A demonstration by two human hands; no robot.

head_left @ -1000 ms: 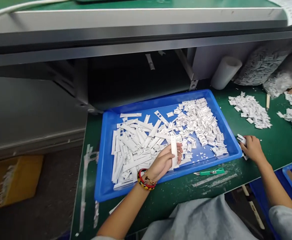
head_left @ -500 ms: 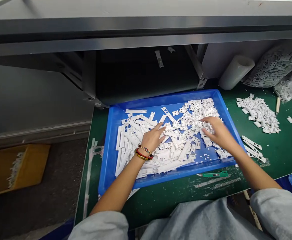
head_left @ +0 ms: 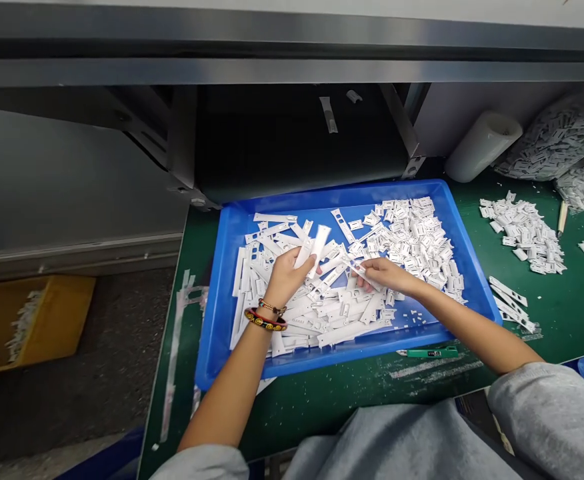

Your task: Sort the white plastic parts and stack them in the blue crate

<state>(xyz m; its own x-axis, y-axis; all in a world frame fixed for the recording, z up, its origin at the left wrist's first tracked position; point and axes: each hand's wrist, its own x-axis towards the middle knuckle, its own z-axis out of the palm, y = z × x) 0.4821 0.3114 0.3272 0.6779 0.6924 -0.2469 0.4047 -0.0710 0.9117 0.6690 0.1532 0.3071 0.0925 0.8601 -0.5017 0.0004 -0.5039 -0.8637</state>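
Note:
A blue tray (head_left: pixel 348 353) holds a heap of long white plastic strips (head_left: pixel 317 320) on its left and small white plastic pieces (head_left: pixel 417 233) on its right. Over the strips, my left hand (head_left: pixel 286 277) is closed around white plastic strips (head_left: pixel 320 245), seemingly two, that stick up past the thumb. To its right, my right hand (head_left: pixel 386 273) pinches another white plastic strip (head_left: pixel 365 275) low over the heap. Its far end lies against other pieces, so its full length is hard to make out.
On the green table (head_left: pixel 322 413) in front of the tray lies a green cutter knife (head_left: pixel 429 353). Right of the tray are loose strips (head_left: pixel 512 303), a pile of small pieces (head_left: pixel 527 233) and a white roll (head_left: pixel 482 147). A dark conveyor belt (head_left: pixel 282 147) is behind; a yellow bin (head_left: pixel 67 313) stands lower left.
My left hand has lifted white strips from the heap. My right hand has moved left, from the small pieces to the strips, and now grips one.

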